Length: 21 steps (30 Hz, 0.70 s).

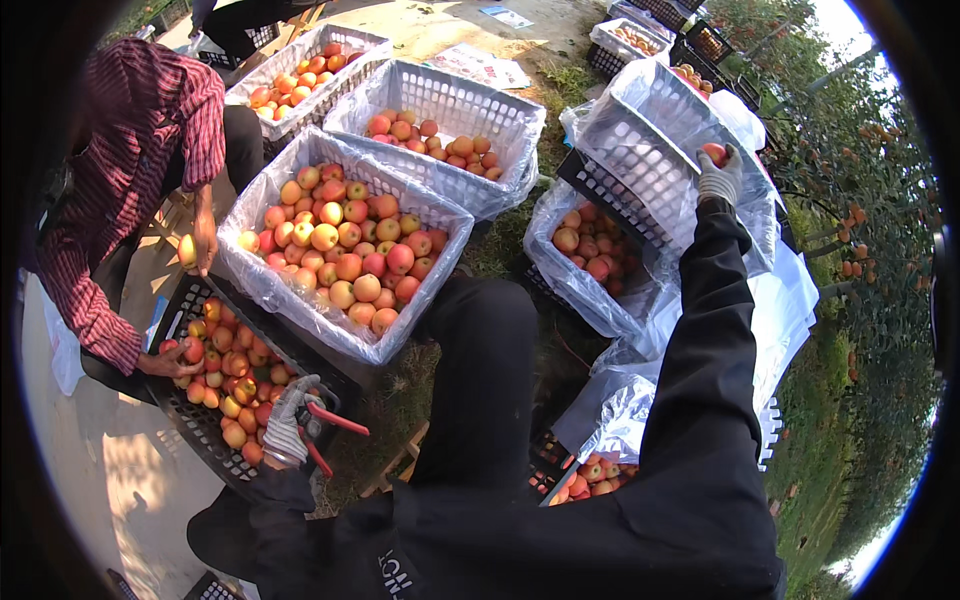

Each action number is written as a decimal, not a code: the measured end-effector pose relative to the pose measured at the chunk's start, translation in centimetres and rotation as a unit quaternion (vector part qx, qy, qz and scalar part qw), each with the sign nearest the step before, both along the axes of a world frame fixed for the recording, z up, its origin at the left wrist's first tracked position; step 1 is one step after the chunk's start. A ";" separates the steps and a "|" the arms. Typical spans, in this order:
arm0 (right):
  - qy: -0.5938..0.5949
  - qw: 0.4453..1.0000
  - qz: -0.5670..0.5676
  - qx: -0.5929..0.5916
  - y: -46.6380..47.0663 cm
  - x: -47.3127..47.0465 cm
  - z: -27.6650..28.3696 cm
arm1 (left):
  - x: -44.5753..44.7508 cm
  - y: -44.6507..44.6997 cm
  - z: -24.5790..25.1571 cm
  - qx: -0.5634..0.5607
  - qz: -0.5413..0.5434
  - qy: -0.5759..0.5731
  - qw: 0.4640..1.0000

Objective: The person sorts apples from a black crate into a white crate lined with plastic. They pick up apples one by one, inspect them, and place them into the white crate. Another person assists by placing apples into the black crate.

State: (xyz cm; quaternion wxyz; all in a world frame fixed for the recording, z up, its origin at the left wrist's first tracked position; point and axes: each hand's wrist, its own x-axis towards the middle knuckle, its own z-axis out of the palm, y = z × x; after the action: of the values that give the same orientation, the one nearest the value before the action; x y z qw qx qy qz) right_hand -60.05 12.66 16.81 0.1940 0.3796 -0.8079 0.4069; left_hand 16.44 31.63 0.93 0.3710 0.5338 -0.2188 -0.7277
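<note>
My left hand (289, 424), in a grey-white glove, is closed around red-handled shears (330, 421) at the near edge of a black plastic crate (191, 442) of apples (244, 364). Whether its fingertips touch an apple is unclear. My right hand (720, 176), gloved too and stretched far out, grips a red apple (715, 154) over a tilted crate lined with clear plastic (660, 112). A lined crate (352, 352) heaped with red-yellow apples (349, 247) stands in front of me, between my hands.
At the left a person in a red checked shirt (131, 135) holds apples over the black crate. Two more lined crates (480, 82) (319, 45) stand beyond. Another crate of apples (551, 247) lies below the tilted one. Plastic sheets (780, 307) and fruit trees (862, 187) are at the right.
</note>
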 end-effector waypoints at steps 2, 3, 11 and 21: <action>0.058 0.985 -0.085 0.138 0.0 -8.0 -2.1 | 2.1 2.1 -2.9 0.072 0.079 -0.081 0.991; 0.044 0.977 -0.100 0.182 -0.4 -11.5 -3.4 | 3.2 3.4 -4.2 0.100 0.119 -0.099 0.983; 0.098 0.794 -0.104 0.591 -6.5 -24.9 -4.5 | 7.0 8.7 -5.5 0.121 0.204 -0.117 0.964; -0.347 0.830 0.432 0.062 0.0 29.7 -7.4 | 17.3 2.8 2.2 -0.002 0.385 -0.125 0.914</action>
State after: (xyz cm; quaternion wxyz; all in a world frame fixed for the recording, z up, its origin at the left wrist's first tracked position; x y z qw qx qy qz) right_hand -30.37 12.65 9.41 -0.3190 0.5351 -0.5991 0.5029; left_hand 33.76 34.38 3.13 0.5929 0.6627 -0.0424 -0.4556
